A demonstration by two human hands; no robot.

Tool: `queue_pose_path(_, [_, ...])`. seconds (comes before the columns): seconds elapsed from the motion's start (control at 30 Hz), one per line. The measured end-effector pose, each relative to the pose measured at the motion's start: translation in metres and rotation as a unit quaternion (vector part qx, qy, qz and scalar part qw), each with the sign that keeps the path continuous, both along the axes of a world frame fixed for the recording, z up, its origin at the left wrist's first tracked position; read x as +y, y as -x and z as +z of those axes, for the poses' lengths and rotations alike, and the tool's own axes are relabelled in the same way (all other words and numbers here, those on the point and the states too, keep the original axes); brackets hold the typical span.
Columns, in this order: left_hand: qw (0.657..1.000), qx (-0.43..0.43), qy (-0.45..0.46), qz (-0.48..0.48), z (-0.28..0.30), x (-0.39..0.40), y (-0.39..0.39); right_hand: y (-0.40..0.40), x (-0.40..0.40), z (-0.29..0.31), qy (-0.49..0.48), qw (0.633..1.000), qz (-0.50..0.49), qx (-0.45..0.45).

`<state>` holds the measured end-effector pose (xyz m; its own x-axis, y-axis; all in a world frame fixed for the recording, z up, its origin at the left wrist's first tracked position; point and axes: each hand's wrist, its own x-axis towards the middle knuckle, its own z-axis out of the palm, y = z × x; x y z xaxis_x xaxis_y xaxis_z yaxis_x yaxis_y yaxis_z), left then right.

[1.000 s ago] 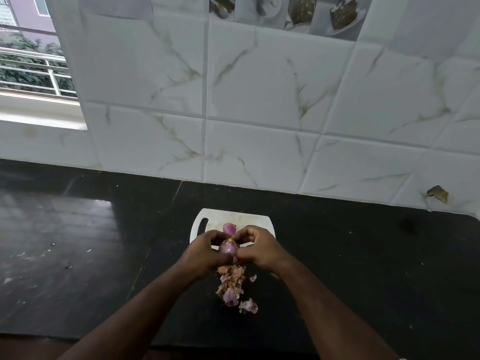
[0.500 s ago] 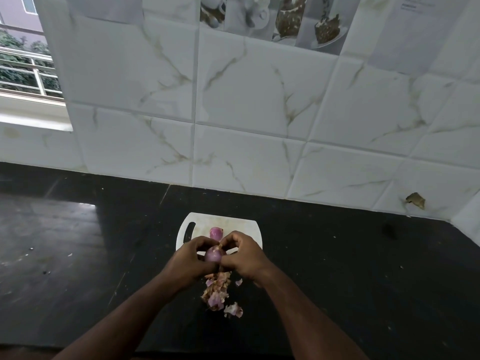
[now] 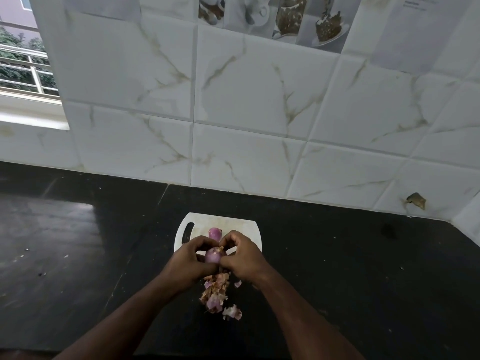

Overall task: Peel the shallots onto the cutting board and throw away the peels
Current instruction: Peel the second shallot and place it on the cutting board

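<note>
Since the earlier frames the view had tilted slightly, so the hands sat a little lower and left of their former place; the grip on the shallot was unchanged, and the peel pile had not visibly grown.

The left hand [image 3: 189, 258] and the right hand [image 3: 242, 257] met at the 6 o'clock part of the view, both forearms entering from the bottom edge and converging upward. Both hands had their fingers curled around the held shallot [image 3: 213, 255], which was gripped between them just above the near edge of the cutting board [image 3: 223, 222]. The right hand's thumb and forefinger pinched at the top of the held shallot, where a scrap of dry skin stood up. The left hand's thumb lay across the bulb's lower side.

A peeled shallot [image 3: 215, 233] lay on the white cutting board, at 12 o'clock from the hands and just beyond the fingertips. The board's handle slot faced 9 o'clock.

The peel pile [image 3: 215, 292] lay on the dark counter [image 3: 337, 268] at 6 o'clock from the hands, between the two wrists, with a loose pale piece at its near end and a small fragment at its 3 o'clock side.

A marbled tile wall [image 3: 246, 100] rose behind the counter at 12 o'clock.
</note>
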<state>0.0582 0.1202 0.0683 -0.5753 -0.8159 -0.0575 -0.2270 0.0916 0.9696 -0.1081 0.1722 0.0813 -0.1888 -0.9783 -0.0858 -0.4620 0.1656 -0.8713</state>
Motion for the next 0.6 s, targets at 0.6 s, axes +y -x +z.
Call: queue_pose_path(0.6, [0.989, 0.100, -0.106, 0.007, -0.0046, -0.0070, -0.0013, 0.0017, -0.0045, 0.0044, 0.056, 0.985, -0.081, -0.140])
